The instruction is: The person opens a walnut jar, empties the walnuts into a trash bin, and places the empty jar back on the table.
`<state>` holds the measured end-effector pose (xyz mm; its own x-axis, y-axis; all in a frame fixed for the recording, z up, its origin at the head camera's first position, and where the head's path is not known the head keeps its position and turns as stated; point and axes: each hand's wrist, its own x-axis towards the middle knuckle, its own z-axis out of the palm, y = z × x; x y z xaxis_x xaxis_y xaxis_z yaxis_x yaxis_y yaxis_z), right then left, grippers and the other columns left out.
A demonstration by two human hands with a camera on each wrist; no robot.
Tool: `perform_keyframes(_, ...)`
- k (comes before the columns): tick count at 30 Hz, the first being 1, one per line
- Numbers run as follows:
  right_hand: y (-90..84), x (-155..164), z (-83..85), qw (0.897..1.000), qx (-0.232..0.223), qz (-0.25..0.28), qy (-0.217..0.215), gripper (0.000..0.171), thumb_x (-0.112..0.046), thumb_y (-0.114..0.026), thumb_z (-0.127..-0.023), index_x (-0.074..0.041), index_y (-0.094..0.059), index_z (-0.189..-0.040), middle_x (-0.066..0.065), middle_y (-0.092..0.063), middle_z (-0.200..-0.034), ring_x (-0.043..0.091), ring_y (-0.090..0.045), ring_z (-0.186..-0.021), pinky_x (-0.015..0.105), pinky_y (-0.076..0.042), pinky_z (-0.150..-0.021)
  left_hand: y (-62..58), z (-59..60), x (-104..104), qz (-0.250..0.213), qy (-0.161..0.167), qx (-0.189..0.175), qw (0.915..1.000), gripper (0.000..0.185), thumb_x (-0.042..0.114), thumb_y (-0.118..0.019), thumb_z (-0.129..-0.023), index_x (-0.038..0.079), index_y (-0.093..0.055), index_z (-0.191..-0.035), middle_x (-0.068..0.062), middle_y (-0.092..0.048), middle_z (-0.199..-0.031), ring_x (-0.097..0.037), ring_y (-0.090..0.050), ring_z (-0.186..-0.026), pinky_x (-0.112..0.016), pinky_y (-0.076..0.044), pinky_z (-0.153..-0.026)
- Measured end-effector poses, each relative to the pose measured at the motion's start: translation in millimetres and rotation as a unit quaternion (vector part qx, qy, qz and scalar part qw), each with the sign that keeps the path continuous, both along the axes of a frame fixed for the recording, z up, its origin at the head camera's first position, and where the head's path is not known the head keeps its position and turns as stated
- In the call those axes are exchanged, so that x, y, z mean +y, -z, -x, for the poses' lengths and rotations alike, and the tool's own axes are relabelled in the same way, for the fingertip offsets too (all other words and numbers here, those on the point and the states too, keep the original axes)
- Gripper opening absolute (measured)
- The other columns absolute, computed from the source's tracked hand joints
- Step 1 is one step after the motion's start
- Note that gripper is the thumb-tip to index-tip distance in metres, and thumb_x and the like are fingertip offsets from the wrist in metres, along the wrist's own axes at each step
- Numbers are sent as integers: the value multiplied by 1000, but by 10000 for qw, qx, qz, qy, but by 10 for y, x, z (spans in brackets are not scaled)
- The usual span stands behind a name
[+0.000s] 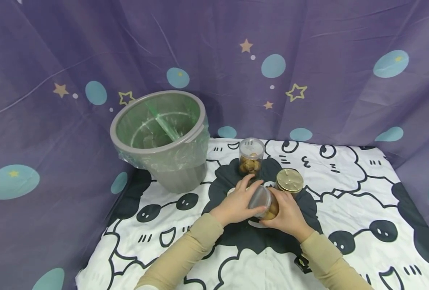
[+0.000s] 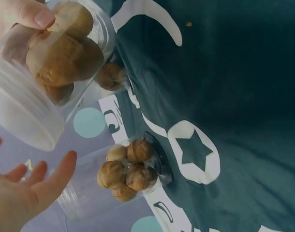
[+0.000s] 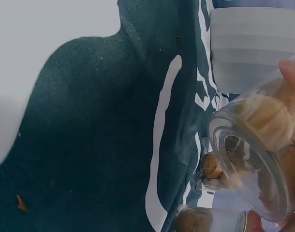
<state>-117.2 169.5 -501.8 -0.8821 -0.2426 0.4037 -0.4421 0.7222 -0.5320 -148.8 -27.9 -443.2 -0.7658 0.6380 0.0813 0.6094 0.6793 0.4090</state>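
A big grey bin (image 1: 160,139) stands at the back left of the surface (image 1: 345,225). A thin green plastic bag lines the bin and folds over its rim. The surface wears a white cloth with black cartoon sheep and little faces drawn on it. A clear jar (image 1: 251,157) stands upright near the middle, just right of the bin, with round brown nuts (image 2: 125,169) in its lower part. Another jar with a shiny gold lid (image 1: 289,180) stands near it, a bit closer and to the right. Behind everything hangs a purple curtain (image 1: 326,60) with stars and blue dots.
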Motion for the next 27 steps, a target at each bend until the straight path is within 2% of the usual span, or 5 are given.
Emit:
perform_keyframes(7,22,-15,-11,10000,-7,51,38,99,-34,-93,-48,-3,-48,-130,15,-60,-118,31,-53,-104,49,-47,-83,19,7,-109,-92,804,360,9961,83,50,-68,-81,22,-28,-148,-11,-16,-154,-30,-29,-137,-39,-50,-92)
perform_keyframes(11,26,-28,-14,9999,19,102,6,100,-34,-93,-48,-3,-48,-131,15,-60,-119,31,-53,-104,49,-48,-83,30,17,-138,-208,1234,469,9910,82,43,-70,-81,24,-27,-148,-10,-15,-154,-29,-25,-138,-36,-49,-94)
perform_keyframes(14,25,-33,-12,9999,-6,123,-54,101,-34,-94,-47,-4,-48,-131,15,-59,-119,31,-53,-105,49,-48,-83,33,27,-146,-249,1379,504,9889,80,38,-70,-82,23,-27,-148,-9,-15,-154,-28,-25,-138,-34,-49,-94)
perform_keyframes(20,9,-21,5,9998,-79,126,-97,100,-32,-94,-46,-3,-48,-130,17,-57,-122,34,-53,-107,50,-49,-83,23,51,-154,-265,1672,448,9846,73,31,-73,-79,24,-38,-143,-8,-16,-154,-27,-24,-137,-34,-47,-96)
perform_keyframes(27,0,-15,20,9996,-141,121,-215,101,-32,-94,-46,-4,-47,-131,16,-57,-124,33,-53,-108,49,-50,-83,-11,92,-152,-386,1719,283,9839,66,21,-72,-77,22,-45,-138,-6,-28,-150,-25,-29,-133,-32,-46,-96)
